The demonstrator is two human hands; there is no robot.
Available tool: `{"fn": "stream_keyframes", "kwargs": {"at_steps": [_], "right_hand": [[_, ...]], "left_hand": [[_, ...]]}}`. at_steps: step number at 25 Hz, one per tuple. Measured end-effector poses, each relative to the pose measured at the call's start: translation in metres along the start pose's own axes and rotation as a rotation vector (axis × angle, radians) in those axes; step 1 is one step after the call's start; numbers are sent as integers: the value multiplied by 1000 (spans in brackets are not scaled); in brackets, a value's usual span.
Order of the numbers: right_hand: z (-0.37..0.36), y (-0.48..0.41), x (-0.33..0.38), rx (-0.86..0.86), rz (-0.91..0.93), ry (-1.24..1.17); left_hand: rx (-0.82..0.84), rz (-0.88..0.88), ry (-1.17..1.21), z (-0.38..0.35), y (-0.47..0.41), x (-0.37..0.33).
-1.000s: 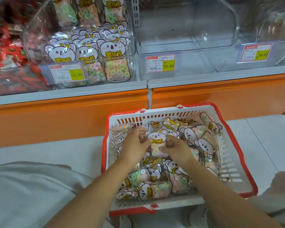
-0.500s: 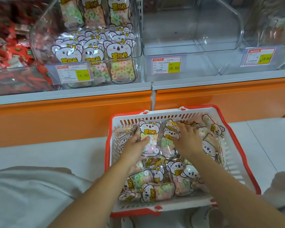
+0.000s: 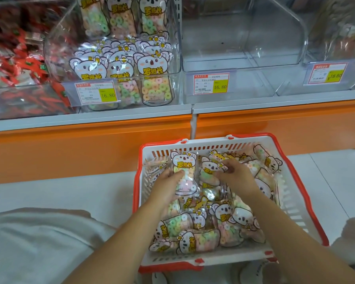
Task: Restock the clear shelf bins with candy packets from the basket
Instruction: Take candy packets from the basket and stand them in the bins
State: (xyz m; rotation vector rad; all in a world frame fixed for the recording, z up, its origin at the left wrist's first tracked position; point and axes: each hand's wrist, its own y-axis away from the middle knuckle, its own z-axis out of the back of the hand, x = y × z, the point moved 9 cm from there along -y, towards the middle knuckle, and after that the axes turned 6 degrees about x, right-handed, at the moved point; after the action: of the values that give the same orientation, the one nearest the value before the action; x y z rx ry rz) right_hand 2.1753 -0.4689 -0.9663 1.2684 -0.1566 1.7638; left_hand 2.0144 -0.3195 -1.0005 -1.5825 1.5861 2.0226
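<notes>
Packet (image 3: 184, 177) is being gripped upright by left hand (image 3: 167, 182), second packet (image 3: 210, 171) being pinched by right hand (image 3: 237, 178), likely for aligned, bin-ready stacking.

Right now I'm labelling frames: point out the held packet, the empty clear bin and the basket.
held packet (image 3: 185, 175): head view, printed front.
empty clear bin (image 3: 234, 56): head view, bare floor.
basket (image 3: 213, 143): head view, white back wall.

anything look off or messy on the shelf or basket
Nothing looks spilled or torn. The middle clear bin stands empty behind its price tag, while packets in the basket lie jumbled at all angles.
</notes>
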Motion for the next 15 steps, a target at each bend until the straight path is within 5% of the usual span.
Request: {"fn": "stream_keyframes", "kwargs": {"at_steps": [3, 7, 12, 15], "right_hand": [[22, 7, 2, -35, -28, -414], [34, 15, 15, 19, -15, -673], [17, 22, 31, 185, -1, -659], [0, 29, 40, 171, 4, -540]], "left_hand": [[-2, -14, 12, -1, -1, -2], [10, -36, -9, -6, 1, -7], [137, -23, 94, -20, 6, -11], [248, -87, -112, -32, 14, -20]]}}
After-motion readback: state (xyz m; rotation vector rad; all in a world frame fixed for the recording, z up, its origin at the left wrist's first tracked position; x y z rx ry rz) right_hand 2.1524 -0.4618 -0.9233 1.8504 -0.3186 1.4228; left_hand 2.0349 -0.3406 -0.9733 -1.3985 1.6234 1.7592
